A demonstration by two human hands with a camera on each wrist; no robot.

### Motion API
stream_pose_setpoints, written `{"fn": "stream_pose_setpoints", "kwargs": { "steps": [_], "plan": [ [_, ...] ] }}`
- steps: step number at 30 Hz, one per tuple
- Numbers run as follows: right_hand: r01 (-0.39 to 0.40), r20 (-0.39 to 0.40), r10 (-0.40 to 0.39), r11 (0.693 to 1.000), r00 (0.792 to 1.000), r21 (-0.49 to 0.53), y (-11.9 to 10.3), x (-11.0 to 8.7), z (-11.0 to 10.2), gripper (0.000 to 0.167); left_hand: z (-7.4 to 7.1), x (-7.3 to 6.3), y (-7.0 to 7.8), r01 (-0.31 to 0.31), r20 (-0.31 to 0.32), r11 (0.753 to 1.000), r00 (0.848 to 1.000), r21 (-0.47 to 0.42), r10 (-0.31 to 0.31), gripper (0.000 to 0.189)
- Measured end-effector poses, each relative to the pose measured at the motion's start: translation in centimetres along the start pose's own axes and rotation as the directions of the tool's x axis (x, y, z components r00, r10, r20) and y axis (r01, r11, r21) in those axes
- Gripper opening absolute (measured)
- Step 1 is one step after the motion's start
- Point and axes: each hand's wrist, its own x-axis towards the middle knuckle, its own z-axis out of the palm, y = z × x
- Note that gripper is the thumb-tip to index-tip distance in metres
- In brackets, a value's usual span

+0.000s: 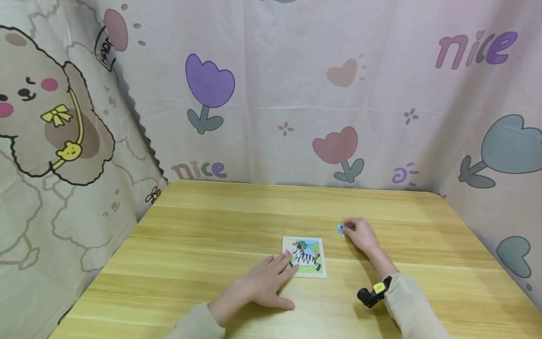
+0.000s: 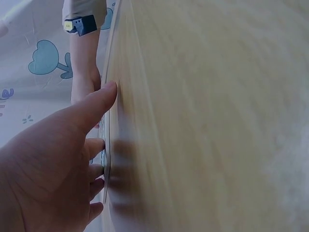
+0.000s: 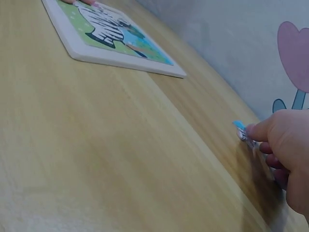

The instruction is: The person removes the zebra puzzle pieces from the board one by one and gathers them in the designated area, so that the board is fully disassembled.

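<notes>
Partly over zebra puzzle, left hand; curtain beyond

Homelike corner: cartoon-printed cloth behind a wooden table.

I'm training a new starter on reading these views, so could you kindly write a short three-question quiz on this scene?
1. Multiple choice: which hand pinches the small piece?
A) Left only
B) Right only
C) Both
2. True or false: the piece is inside the frame of the board.
3. Fill in the blank: in the head view, fingers of the left hand overlap the board's ____ side.

Key:
1. B; the right hand pinches it.
2. False; in the head view it is apart from the board, to its right.
3. left
</notes>
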Motion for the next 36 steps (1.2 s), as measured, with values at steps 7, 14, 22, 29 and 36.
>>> {"fn": "stream_pose_setpoints", "kwargs": {
  "steps": [7, 14, 22, 29, 36],
  "plan": [
    [0.021, -0.003, -0.021, 1.000, 1.000, -0.011, -1.2, -0.3, -0.4, 0.030, 0.2, 0.1, 0.0, -0.001, -0.011, 1.000, 1.000, 0.006, 0.001, 0.086],
    [0.111, 0.019, -0.111, 0.993, 0.994, 0.030, -4.0, -0.9, 0.5, 0.030, 0.0, 0.2, 0.1, 0.005, -0.005, 1.000, 1.000, 0.007, -0.005, 0.088],
    [0.148, 0.072, -0.160, 0.977, 0.984, 0.156, -7.0, -2.0, 2.4, 0.029, 0.1, 0.3, 0.2, 0.010, -0.003, 1.000, 1.000, 0.001, -0.010, 0.089],
    [0.127, 0.160, -0.169, 0.962, 0.973, 0.240, -8.6, -2.4, 4.1, 0.034, 0.1, 0.4, 0.1, 0.002, -0.016, 1.000, 1.000, 0.027, -0.001, 0.089],
    [0.116, 0.193, -0.144, 0.982, 0.971, 0.147, -9.1, -2.6, 5.2, 0.031, 0.0, 0.3, 0.1, -0.005, -0.016, 1.000, 1.000, 0.021, 0.005, 0.088]
  ]
}}
